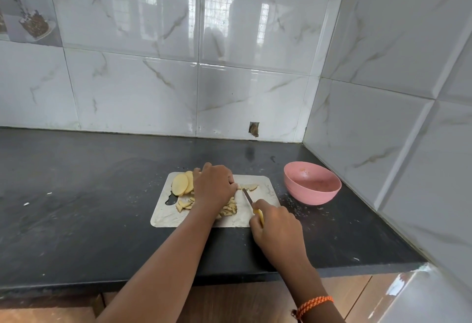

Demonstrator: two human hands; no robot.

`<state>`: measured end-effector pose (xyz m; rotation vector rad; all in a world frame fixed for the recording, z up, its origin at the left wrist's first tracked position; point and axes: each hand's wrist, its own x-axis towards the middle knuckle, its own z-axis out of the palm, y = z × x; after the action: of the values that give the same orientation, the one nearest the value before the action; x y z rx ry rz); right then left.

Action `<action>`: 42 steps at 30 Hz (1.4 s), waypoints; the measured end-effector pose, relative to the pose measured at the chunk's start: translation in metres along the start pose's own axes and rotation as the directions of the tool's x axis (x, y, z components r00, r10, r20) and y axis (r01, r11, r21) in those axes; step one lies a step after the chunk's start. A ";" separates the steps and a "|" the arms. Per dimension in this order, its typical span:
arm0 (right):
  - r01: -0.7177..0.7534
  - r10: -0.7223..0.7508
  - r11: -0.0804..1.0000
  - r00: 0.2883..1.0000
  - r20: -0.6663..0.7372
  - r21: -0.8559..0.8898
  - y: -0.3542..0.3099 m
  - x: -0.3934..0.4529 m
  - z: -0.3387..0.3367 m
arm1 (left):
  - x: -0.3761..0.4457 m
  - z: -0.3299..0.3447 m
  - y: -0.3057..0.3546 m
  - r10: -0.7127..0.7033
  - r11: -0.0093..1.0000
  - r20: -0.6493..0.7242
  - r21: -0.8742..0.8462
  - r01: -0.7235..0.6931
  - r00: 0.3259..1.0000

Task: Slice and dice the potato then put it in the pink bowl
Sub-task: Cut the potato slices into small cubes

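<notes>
Setting: a dark table point(102, 195) set into a corner of glossy marble-patterned wall tiles point(229, 41).
Cutting board: a pale rectangular board point(163, 214) lies flat on the table, near its front edge and left of the bowl.
Potato slices: a stack of round yellow slices point(180, 184) rests on the far left part of the board, just beside the left hand.
Potato pieces: small cut strips point(228, 209) lie heaped on the middle of the board, partly hidden under the left wrist; a few more point(184, 205) lie to the left of it.
Left hand: the left hand point(213, 186) is curled knuckles-up over the board, its fingertips pressing down a thin strip of potato point(251, 186) at the far side.
Right hand: the right hand point(277, 228) grips the yellow handle of a knife point(249, 197).
Knife position: the narrow blade points away and to the left, its tip meeting the board just beside the left fingertips.
Pink bowl: the pink bowl point(313, 191) stands upright on the table, right of the board and apart from it; no potato shows inside.
Wrist: an orange braided band point(313, 304) circles the right wrist.
</notes>
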<state>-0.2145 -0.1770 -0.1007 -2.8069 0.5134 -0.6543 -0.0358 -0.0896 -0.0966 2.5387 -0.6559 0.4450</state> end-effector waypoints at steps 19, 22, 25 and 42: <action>0.062 -0.062 0.998 0.998 -0.024 0.003 -0.010 0.028 0.012 | 0.008 0.003 -0.012 -0.053 0.998 0.025 -0.037 0.054 0.998; 0.072 -0.072 0.997 0.997 0.019 -0.014 -0.012 0.032 0.013 | 0.007 0.006 -0.011 -0.050 0.998 0.026 -0.026 0.051 0.998; 0.067 -0.067 0.998 0.997 0.041 -0.001 -0.013 0.032 0.010 | 0.005 0.005 -0.010 -0.055 0.998 0.023 -0.035 0.056 0.998; -0.064 0.057 0.995 0.994 -0.094 -0.076 0.034 0.023 -0.009 | 0.008 -0.004 -0.015 0.196 0.948 0.074 -0.268 -0.170 0.978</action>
<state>-0.2094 -0.2180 -0.0937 -2.8320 0.6526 -0.7699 -0.0221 -0.0789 -0.0954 2.2708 -0.9298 0.2740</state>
